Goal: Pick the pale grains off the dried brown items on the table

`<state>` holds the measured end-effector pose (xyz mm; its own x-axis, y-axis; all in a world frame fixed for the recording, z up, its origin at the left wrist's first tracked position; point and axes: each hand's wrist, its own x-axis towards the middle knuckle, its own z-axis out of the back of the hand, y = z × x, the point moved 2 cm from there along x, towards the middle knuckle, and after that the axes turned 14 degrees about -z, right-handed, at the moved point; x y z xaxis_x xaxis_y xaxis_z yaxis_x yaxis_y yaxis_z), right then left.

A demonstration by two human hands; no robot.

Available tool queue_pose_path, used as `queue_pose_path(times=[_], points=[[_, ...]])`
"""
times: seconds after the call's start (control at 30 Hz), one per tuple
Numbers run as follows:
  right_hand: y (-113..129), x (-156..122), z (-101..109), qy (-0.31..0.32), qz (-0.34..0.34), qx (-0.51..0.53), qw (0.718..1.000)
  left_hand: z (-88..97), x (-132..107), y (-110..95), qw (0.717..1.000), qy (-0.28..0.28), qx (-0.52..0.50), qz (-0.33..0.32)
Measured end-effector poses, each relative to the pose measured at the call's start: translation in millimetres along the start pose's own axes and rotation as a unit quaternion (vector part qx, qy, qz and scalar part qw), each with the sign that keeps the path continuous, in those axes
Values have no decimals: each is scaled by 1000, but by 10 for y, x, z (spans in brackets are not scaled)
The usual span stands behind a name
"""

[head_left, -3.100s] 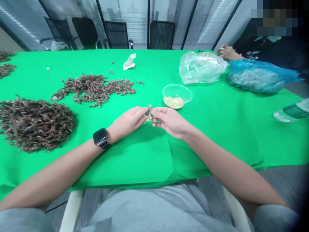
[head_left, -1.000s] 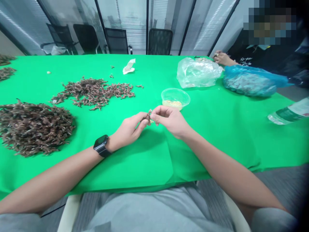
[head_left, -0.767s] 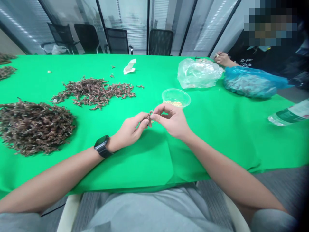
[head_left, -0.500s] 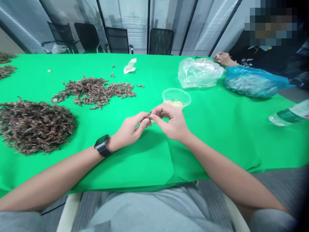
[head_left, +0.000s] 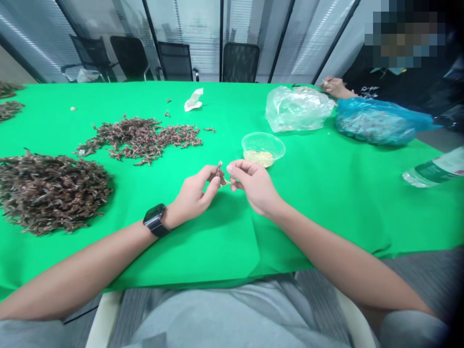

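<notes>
Brown twisted piece (head_left: pixel 219 171), one item, stands roughly upright in the left hand (head_left: pixel 195 191), near the middle of the green cloth (head_left: pixel 203 241), its pale far tip exposed. Left thumb and forefinger are clamped on it. Right hand (head_left: pixel 257 186) is just beside it on the right, not touching; its thumb and forefinger meet at the tips, and whether anything small is pinched there cannot be told. Yellow grains (head_left: pixel 225 182) lie on the cloth between the hands. A clear bowl (head_left: pixel 282 150), holding more grains, stands just beyond the right hand. Similar pieces lie left, in a large near pile (head_left: pixel 54 193) and a flatter far pile (head_left: pixel 134 137).

Handling, as judged: very light, dry, rather stiff; low slip risk; thin ends probably brittle. Recommended grip: light pinch at the thicker middle, leaving the pale tip unpressed.
</notes>
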<state>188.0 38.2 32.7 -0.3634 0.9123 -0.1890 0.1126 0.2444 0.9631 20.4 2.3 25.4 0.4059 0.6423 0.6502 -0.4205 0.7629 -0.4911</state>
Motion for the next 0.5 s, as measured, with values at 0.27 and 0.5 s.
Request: queue_pose_path(times=[0.27, 0.5], points=[[-69, 24, 7, 117, -172, 123, 970, -48, -4, 143, 972, -86, -200, 90], [-137, 27, -25, 161, -207, 143, 954, -31, 13, 46, 994, -73, -44, 75]])
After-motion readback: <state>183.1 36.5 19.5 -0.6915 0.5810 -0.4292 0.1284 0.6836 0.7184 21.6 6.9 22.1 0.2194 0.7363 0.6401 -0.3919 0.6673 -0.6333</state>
